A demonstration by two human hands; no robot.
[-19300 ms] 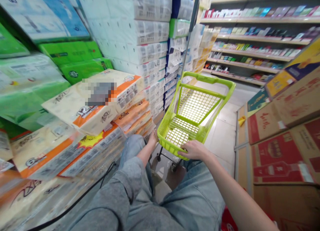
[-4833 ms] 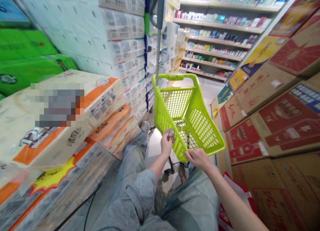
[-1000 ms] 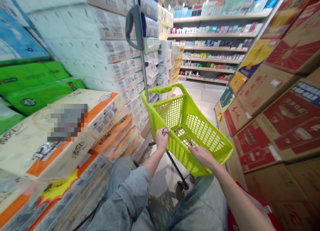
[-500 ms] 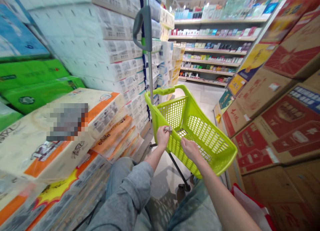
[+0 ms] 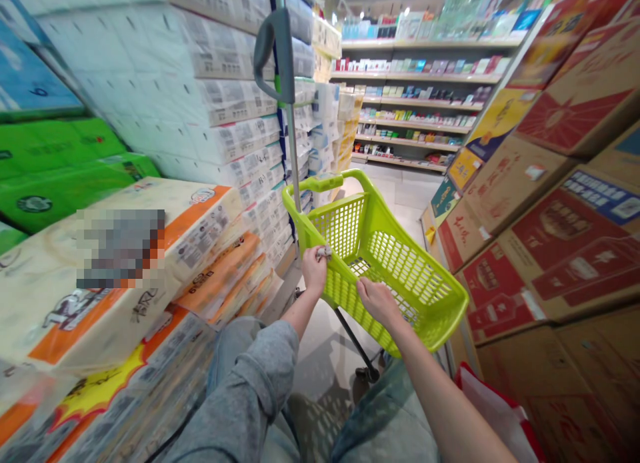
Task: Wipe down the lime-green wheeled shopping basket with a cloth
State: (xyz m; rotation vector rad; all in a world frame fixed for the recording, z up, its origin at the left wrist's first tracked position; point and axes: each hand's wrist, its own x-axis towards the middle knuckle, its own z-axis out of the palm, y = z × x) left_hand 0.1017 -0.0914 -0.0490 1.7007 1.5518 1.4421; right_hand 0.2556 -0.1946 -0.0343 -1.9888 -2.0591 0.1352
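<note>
A lime-green shopping trolley basket (image 5: pixel 415 249) with perforated walls sits tilted before my legs on a dark wheeled frame. My left hand (image 5: pixel 313 271) is closed at the basket's near rim, and a small crumpled greyish-white wad (image 5: pixel 325 251) pokes out from its fingers. Farther right along the same rim, my right hand (image 5: pixel 379 301) is closed around the edge. The floor of the basket holds no goods that I can see. A metal pole with a grey loop handle (image 5: pixel 285 56) rises at the basket's far left corner.
Wrapped tissue packs (image 5: pixel 235 109) are stacked high on the left, with a cream and orange pack (image 5: pixel 200 216) nearby. Red and brown cartons (image 5: pixel 560 216) line the right side. Shelves of small boxes (image 5: pixel 415 103) stand ahead. A red-edged white bag (image 5: pixel 493 409) is low at right.
The whole view has shifted slightly, so the basket, pole and stacks appear a little farther left. Both hands keep their places on the basket's rim.
</note>
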